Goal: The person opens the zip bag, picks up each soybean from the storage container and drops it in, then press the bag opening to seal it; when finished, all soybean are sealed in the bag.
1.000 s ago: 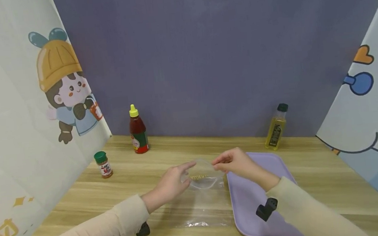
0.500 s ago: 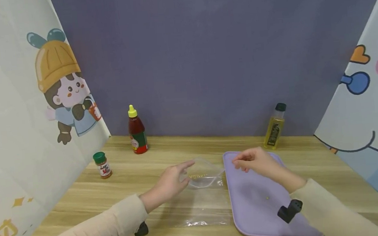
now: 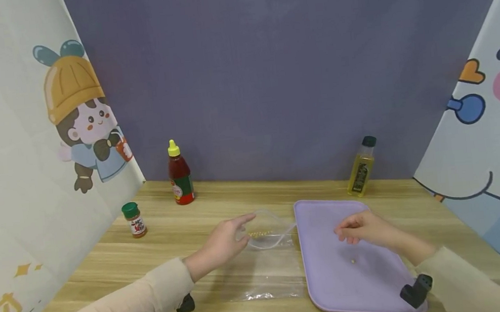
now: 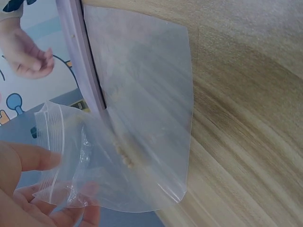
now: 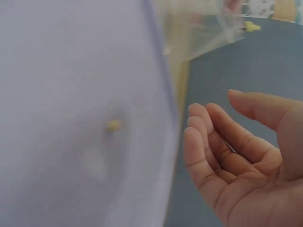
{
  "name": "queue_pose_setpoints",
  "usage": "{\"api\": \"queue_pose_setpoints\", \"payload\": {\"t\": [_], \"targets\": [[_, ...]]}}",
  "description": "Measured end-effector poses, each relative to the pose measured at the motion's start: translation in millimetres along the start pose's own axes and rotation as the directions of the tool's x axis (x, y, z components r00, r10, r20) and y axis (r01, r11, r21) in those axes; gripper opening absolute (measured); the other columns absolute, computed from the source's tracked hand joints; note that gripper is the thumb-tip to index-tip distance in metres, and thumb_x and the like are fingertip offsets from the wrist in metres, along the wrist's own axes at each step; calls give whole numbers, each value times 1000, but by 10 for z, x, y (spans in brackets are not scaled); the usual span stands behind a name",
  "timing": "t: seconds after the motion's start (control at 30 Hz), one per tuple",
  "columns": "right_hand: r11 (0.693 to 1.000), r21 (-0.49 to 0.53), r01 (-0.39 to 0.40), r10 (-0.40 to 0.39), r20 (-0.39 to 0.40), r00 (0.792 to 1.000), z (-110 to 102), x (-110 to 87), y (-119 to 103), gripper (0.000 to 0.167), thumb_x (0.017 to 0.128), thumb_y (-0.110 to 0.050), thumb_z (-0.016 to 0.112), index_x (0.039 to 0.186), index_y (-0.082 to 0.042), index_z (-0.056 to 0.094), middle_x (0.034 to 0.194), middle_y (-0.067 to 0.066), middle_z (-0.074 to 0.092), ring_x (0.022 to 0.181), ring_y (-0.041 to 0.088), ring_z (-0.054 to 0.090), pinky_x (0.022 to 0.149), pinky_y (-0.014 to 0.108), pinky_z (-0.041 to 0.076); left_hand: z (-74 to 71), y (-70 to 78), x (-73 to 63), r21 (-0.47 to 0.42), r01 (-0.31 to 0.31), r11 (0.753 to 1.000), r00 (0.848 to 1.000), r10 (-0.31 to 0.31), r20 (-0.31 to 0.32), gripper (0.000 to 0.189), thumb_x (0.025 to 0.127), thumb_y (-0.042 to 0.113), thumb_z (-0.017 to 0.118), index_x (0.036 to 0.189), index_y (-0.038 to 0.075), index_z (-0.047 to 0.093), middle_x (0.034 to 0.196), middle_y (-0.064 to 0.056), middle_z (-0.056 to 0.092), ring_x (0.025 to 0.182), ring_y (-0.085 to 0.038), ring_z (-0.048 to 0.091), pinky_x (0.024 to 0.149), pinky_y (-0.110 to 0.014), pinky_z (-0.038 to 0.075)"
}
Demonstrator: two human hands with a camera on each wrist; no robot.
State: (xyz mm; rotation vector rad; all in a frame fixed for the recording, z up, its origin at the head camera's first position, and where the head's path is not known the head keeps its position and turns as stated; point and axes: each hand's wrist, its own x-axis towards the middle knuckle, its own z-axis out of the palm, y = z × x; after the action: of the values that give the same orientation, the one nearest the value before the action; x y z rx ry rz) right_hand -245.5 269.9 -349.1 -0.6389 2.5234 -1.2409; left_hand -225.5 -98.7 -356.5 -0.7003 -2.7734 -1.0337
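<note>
My left hand (image 3: 217, 245) holds the mouth of a clear zip bag (image 3: 262, 274) at its left side, the thumb and fingers on the edge in the left wrist view. The bag's mouth gapes, and its body lies on the table. Several small yellow bean-like grains (image 4: 124, 156) sit inside. My right hand (image 3: 368, 227) hovers above the purple tray (image 3: 325, 283), its fingers loosely bent and the thumb (image 5: 265, 106) apart from them, with nothing between. A single yellow grain (image 3: 353, 261) lies on the tray below, blurred in the right wrist view.
A red sauce bottle (image 3: 181, 179) with a yellow cap stands at the back left, and a green-lidded spice jar (image 3: 134, 220) nearer. Behind the tray is an oil bottle (image 3: 361, 168). Printed cloth walls border the wooden table (image 3: 192, 309).
My right hand has left the bag's right edge and moved right, then nearer to me, over the tray. The lone grain on the tray has come into view. My left hand stays at the bag.
</note>
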Motion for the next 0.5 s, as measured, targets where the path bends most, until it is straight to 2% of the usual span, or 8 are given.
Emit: {"api": "queue_pose_setpoints", "payload": {"t": [0.23, 0.37, 0.5], "targets": [[998, 29, -49, 47, 39, 998, 70, -121, 291, 30, 93, -10, 59, 106, 16, 63, 84, 10, 68, 69, 4, 58, 62, 23, 54, -3, 1, 17, 23, -12, 1000, 1000, 12, 5, 57, 86, 3, 65, 140, 9, 50, 137, -15, 57, 113, -34, 62, 56, -21, 48], [996, 25, -83, 82, 57, 995, 120, -182, 352, 29, 92, -10, 60, 104, 17, 63, 81, 8, 67, 67, 6, 57, 59, 22, 54, 2, -3, 13, 21, -9, 1000, 1000, 8, 11, 57, 86, 3, 65, 140, 9, 50, 137, -16, 56, 114, -35, 62, 54, -22, 48], [995, -13, -97, 97, 40, 994, 171, -221, 357, 27, 86, -9, 67, 101, 13, 65, 82, 7, 67, 68, 7, 56, 58, 23, 52, 6, -1, 8, 26, -9, 1000, 1000, 9, 15, 57, 86, 3, 65, 140, 9, 50, 138, -16, 56, 114, -35, 61, 54, -22, 47]]}}
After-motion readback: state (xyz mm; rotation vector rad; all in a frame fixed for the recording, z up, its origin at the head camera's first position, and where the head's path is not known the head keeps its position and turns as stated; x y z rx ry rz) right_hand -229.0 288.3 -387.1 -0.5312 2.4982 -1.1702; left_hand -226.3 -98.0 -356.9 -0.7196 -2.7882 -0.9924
